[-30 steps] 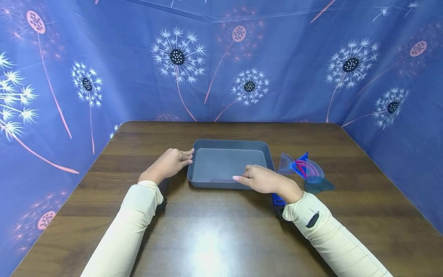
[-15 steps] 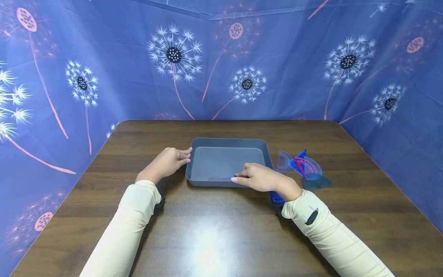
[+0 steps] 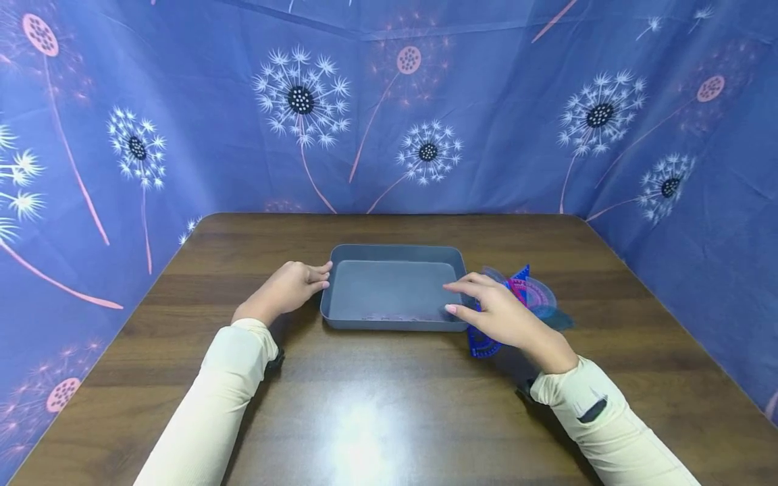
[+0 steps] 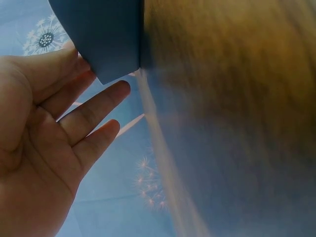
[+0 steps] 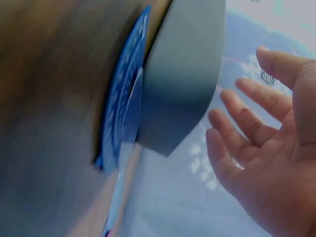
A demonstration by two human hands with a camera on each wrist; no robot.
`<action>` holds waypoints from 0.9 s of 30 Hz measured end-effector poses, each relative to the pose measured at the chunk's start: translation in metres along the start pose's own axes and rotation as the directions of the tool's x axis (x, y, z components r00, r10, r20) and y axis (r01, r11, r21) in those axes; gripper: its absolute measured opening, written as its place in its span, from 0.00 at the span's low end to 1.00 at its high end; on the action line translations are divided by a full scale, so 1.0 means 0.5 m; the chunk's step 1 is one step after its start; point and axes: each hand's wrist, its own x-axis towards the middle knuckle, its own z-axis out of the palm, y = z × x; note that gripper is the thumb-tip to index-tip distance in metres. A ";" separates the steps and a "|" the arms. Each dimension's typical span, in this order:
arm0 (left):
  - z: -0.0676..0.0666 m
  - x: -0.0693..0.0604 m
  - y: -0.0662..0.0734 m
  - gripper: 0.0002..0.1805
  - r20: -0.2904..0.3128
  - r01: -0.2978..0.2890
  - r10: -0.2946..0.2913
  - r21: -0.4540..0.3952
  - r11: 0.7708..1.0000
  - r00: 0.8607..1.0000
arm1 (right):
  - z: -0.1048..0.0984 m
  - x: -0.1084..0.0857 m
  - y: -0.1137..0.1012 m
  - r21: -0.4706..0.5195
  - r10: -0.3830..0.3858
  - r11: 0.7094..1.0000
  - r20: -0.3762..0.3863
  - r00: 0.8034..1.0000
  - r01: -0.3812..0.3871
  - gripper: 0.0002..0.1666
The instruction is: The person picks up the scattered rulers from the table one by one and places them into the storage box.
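A dark grey rectangular tray (image 3: 395,290) lies on the table in the head view. My left hand (image 3: 290,289) pinches its left rim between thumb and fingers; the left wrist view shows the fingertips (image 4: 121,89) at the tray's corner. Over the tray's right end, my right hand (image 3: 495,310) hovers with fingers spread and nothing in them. Along the tray's near inner side lies a faint clear strip with reddish marks (image 3: 398,318), too indistinct to name. A blue protractor (image 5: 121,98) lies right against the tray, partly under the right hand in the head view.
Right of the tray, overlapping clear plastic drawing tools lie in a pile: a blue set square (image 3: 521,273), a pinkish protractor (image 3: 537,293) and a dark teal piece (image 3: 559,320). Behind the wooden table (image 3: 243,405) hangs a blue dandelion-print cloth (image 3: 365,101).
My right hand has let go of the clear strip at the tray's near side, opened and moved right. The left hand has stayed on the left rim.
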 end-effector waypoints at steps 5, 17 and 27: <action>0.007 -0.002 0.003 0.16 0.010 -0.010 0.010 0.012 1.000 1.000 | -0.009 -0.033 0.040 0.052 0.005 0.999 -0.118 0.993 0.001 0.22; 0.004 -0.004 0.005 0.17 0.020 0.004 -0.004 0.042 0.999 1.000 | -0.068 -0.076 0.155 -0.081 0.178 0.978 -0.172 0.969 -0.194 0.25; -0.003 -0.002 0.001 0.17 0.018 -0.013 0.012 0.072 0.997 1.000 | -0.095 -0.102 0.204 -0.127 0.338 0.934 0.019 0.941 -0.333 0.41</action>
